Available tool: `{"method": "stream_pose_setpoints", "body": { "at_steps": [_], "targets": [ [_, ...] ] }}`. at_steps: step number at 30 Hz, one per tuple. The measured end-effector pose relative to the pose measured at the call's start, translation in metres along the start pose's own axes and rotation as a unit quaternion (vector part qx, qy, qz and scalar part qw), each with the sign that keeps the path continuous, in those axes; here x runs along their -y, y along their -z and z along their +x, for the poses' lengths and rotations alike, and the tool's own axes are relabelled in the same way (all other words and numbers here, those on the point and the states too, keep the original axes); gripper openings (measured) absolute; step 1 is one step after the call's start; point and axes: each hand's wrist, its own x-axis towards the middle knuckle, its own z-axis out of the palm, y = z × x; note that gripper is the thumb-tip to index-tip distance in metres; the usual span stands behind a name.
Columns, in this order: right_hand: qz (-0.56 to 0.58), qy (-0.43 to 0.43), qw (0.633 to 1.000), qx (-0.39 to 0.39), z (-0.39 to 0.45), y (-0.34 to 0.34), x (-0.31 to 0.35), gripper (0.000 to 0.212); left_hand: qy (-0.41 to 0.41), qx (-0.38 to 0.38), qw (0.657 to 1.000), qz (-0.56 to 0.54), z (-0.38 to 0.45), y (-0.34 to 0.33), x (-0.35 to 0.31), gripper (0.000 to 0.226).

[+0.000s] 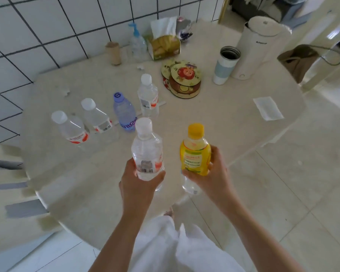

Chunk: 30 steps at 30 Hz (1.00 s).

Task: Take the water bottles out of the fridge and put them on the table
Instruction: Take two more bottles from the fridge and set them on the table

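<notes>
We see both hands raised over the near edge of the pale round table [234, 118], each wrapped around a bottle held upright. The left hand [139, 183] grips a clear water bottle [146, 152] with a white cap and a red-and-white label, fingers curled around its lower part. The right hand [210, 173] clasps a yellow bottle [195, 152] with a yellow cap around its lower half; beneath that hand we make out a clear rounded shape, but we cannot tell what it is. Four more bottles stand on the table beyond the hands, in a loose row near the tiled wall [37, 36]: two clear white-capped ones at the left [71, 128] and [98, 120], just beside each other, then a blue-tinted bottle [125, 112], then another clear bottle [148, 95] further back. Behind this last bottle lies a stack of round patterned coasters [183, 79]. Near the wall stand a tissue box [163, 44], a pump dispenser [136, 42] just beside it and a small brown roll [113, 53]. At the far right, an open tumbler [225, 64] stands just beside a tall white kettle [259, 48]. A white slip of paper [267, 107] lies near the right edge.
</notes>
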Motion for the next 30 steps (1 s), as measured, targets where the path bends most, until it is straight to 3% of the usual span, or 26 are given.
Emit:
{"method": "stream_pose_setpoints", "body": {
  "at_steps": [6, 13, 18, 30],
  "targets": [
    [-0.027, 0.002, 0.999, 0.044, 0.046, -0.022, 0.012, 0.062, 0.045, -0.033, 0.998, -0.019, 0.044, -0.001, 0.007, 0.051],
    [-0.044, 0.036, 0.994, 0.093, 0.087, -0.046, 0.020, 0.062, 0.090, -0.061, 0.994, -0.027, 0.072, -0.012, 0.017, 0.065],
    [-0.041, 0.067, 0.988, 0.132, 0.130, -0.060, 0.024, 0.065, 0.085, -0.090, 0.992, -0.008, 0.100, -0.031, 0.019, 0.075],
    [-0.069, 0.120, 0.966, 0.219, 0.226, -0.080, 0.013, 0.070, 0.121, -0.189, 0.974, -0.026, 0.148, -0.079, 0.015, 0.074]
  ]
}}
